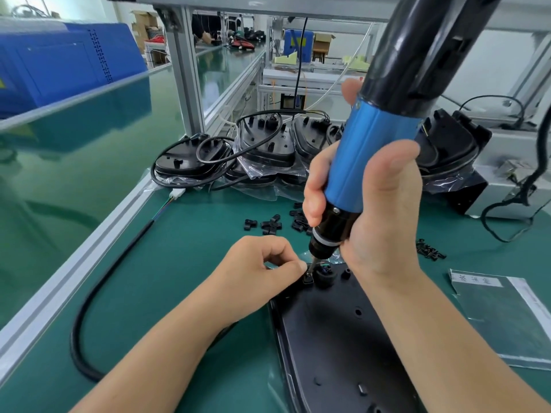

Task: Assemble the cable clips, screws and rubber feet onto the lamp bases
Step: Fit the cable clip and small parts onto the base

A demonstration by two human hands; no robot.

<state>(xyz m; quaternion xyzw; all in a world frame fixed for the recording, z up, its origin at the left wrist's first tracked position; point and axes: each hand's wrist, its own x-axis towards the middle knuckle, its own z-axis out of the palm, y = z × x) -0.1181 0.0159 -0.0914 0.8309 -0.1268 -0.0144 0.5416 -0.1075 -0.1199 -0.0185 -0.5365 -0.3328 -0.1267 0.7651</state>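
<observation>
Black plastic lamp base (337, 332) flat on green mat, directly before you. Your right hand (372, 210) wraps blue-and-black electric screwdriver (378, 144), bit down at base's far end. Your left hand (262, 263) pinches small black cable clip (308, 279) there. Loose black clips (269, 224) beyond base.
</observation>
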